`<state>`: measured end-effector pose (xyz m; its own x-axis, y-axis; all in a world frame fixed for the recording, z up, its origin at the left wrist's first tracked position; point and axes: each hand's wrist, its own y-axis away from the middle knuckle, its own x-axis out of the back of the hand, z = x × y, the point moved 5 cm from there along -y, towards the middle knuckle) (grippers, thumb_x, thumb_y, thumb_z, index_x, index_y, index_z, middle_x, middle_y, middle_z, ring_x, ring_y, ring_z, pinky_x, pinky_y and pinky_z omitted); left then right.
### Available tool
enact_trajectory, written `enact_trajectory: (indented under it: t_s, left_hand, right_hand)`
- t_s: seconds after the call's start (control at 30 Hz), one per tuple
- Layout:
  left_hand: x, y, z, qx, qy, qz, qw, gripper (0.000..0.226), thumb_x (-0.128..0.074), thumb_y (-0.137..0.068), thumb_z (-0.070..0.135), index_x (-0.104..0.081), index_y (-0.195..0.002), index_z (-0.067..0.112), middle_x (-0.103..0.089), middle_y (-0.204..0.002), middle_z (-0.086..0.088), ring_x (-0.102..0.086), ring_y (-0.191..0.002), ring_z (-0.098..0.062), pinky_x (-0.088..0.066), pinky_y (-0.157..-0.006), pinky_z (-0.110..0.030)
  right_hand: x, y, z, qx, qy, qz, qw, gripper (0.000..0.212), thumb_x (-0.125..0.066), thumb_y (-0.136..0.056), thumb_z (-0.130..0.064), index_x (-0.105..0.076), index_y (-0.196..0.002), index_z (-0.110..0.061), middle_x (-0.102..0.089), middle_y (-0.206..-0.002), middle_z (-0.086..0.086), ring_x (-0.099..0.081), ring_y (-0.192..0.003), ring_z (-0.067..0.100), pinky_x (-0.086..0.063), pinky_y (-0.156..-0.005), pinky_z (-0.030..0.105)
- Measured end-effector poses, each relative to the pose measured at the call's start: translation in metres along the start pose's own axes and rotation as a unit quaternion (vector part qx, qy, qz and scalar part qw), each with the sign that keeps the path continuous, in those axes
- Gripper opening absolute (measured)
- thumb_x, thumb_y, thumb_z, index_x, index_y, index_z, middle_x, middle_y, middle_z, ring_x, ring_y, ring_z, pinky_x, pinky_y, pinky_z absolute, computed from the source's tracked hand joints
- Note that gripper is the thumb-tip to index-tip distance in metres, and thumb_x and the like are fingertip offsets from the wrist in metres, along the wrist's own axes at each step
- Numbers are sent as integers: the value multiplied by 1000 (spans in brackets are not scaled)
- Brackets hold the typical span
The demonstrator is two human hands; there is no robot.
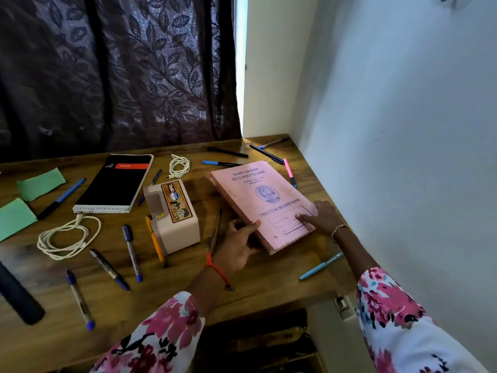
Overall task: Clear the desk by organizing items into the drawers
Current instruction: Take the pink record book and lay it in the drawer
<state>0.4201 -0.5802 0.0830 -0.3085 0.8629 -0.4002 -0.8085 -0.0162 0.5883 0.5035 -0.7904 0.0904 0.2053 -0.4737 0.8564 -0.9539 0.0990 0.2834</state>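
Barely started | your left hand (239,246) gripped the pink record book (265,200), right hand (322,215) spread flat on its cover | pens (132,253), cables (64,229), black notebook (115,184) lay uncleared on the worktop (269,281)

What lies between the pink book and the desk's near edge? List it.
Only a light-blue pen, on the desk off the near right corner of the book. The left hand grips the spine; the right hand rests on the cover.

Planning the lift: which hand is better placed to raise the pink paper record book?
Left. The left hand grips the pink paper record book by its edge; the right hand only rests on top.
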Motion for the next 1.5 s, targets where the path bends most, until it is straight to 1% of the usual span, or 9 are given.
enact_trajectory:
  t_s: [0.37, 0.43, 0.53, 0.7, 0.77, 1.0, 1.23, 1.4, 1.5]
  left_hand:
    - [-7, 4, 20, -82, -51, -29, 995, 69, -55, -82, -14, -23, -136, 14, -49, -133, -15, -49, -122, -35, -48, -90, -52]
    - [-3, 8, 26, -91, -53, -44, 993, 70, -56, -80, -15, -25, -135, 14, -51, -131, -15, -50, -120, -34, -49, -90, -51]
    - [0, 19, 31, -108, -58, -84, 989, 70, -58, -78, -15, -29, -134, 15, -61, -115, -9, -60, -106, -28, -58, -76, -42]
    - [11, 49, 31, -131, -97, -148, 975, 56, -58, -79, -13, -41, -110, 30, -71, -96, -3, -71, -85, -17, -60, -62, -33]
    - [22, 65, 34, -141, -117, -158, 970, 56, -57, -80, -11, -39, -113, 30, -72, -94, -2, -71, -85, -17, -60, -64, -33]
    - [81, 140, 46, -200, -113, -135, 964, 56, -48, -84, -15, -33, -127, 18, -50, -135, -16, -51, -122, -32, -46, -94, -51]
    - [187, 234, 24, -229, -119, -70, 964, 62, -39, -92, -9, -24, -144, 21, -53, -134, -8, -52, -122, -27, -46, -97, -49]
    - [261, 314, -4, -271, -181, -16, 945, 58, -49, -87, -9, -41, -125, 34, -69, -108, 11, -65, -104, -15, -58, -78, -29]
    - [300, 360, -25, -268, -189, 15, 945, 66, -57, -83, -7, -37, -125, 39, -63, -121, 0, -62, -111, -21, -55, -87, -40]
  right_hand:
    - [-4, 12, 1, 7, -89, -19, 996, 70, -66, -79, -47, -44, -132, -6, -45, -136, 15, -44, -123, 32, -41, -102, 50]
    - [-3, 15, 0, 18, -139, -16, 990, 58, -65, -80, -42, -53, -122, -4, -56, -126, 16, -53, -111, 29, -47, -93, 44]
    - [4, 24, -4, 16, -232, 16, 972, 38, -62, -84, -39, -63, -103, -6, -66, -108, 13, -58, -81, 19, -47, -60, 23]
    - [18, 46, -13, -28, -342, 28, 939, 35, -57, -84, -48, -63, -78, -13, -64, -79, 1, -57, -67, 14, -43, -55, 26]
    - [23, 60, -21, -26, -389, 24, 920, 35, -60, -82, -45, -64, -83, -11, -64, -76, -1, -58, -66, 13, -46, -54, 26]
    - [12, 126, -63, 51, -500, 75, 861, 26, -67, -81, -14, -64, -103, 0, -66, -82, 6, -63, -79, 20, -54, -61, 20]
    - [-63, 222, -114, 99, -516, 78, 847, 26, -64, -83, -10, -66, -107, -1, -66, -78, -6, -60, -63, 0, -50, -60, 13]
    - [-122, 309, -141, 122, -509, 80, 849, 32, -67, -81, -14, -65, -112, -9, -69, -85, -6, -63, -72, 2, -48, -59, 11]
    - [-151, 364, -152, 154, -485, 77, 857, 30, -66, -82, -16, -65, -112, -13, -68, -81, -9, -63, -64, -9, -46, -51, 3]
